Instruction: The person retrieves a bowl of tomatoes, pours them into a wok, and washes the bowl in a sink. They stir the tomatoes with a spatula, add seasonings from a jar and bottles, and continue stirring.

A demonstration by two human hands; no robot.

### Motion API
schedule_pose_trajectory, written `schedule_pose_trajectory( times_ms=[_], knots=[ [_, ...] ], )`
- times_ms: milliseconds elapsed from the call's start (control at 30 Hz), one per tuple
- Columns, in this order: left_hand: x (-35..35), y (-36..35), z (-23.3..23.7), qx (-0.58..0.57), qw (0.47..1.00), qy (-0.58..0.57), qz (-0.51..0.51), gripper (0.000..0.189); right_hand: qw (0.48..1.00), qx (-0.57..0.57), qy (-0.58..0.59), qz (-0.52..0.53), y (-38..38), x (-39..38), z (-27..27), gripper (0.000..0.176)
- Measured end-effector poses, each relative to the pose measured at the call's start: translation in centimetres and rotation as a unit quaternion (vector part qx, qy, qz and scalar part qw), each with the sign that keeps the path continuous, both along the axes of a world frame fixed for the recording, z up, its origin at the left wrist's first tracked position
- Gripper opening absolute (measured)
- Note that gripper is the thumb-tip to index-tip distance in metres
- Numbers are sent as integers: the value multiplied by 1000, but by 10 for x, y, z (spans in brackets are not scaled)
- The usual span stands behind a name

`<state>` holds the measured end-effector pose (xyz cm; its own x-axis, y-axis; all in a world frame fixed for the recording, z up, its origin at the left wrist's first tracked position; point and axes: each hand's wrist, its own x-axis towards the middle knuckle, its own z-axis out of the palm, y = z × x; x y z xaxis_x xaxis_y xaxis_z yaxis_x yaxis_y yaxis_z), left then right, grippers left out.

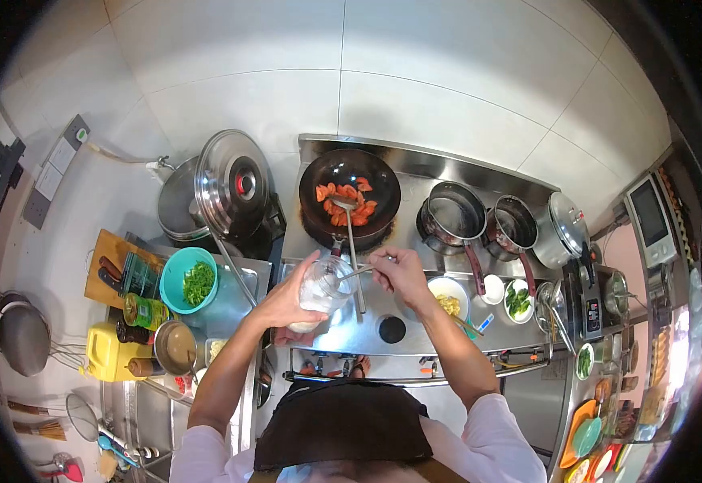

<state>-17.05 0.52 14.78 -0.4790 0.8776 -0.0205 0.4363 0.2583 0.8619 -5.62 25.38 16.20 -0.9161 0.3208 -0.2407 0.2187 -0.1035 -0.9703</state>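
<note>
My left hand (285, 296) is wrapped round a clear jar (325, 283) with white contents, tilted on its side in front of the wok. Pinched in my right hand (399, 275) is a thin spoon (357, 272), whose far end reaches the jar's mouth. Behind them, a dark wok (319, 173) on the stove holds red tomato pieces (360, 211). A metal ladle (352, 249) rests in the wok, its handle pointing towards me. A round black lid (391, 329) lies on the steel counter below my right hand.
Two saucepans (455, 211) (515, 223) stand right of the wok, beside a pressure cooker (562, 229). Bowls with yellow food (449, 299) and greens (519, 301) are at the right. Left are a large lidded pot (178, 201), a turquoise bowl (175, 280) and a yellow jug (109, 352).
</note>
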Motion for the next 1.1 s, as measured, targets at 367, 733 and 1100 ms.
schedule_pose_trajectory(
  times_ms=[367, 733, 1100],
  knots=[
    [-14, 37, 5, -5, 998, 47, 42, 117, 979, 182, 86, 10, 6, -32, -2, 18],
    [-26, 43, 4, -8, 999, 18, 42, 119, 999, 39, -12, -9, 28, -41, 1, 11],
    [-39, 58, -17, 19, 987, 45, 150, 121, 974, -125, 54, -183, 75, -56, -26, 11]
  ],
)
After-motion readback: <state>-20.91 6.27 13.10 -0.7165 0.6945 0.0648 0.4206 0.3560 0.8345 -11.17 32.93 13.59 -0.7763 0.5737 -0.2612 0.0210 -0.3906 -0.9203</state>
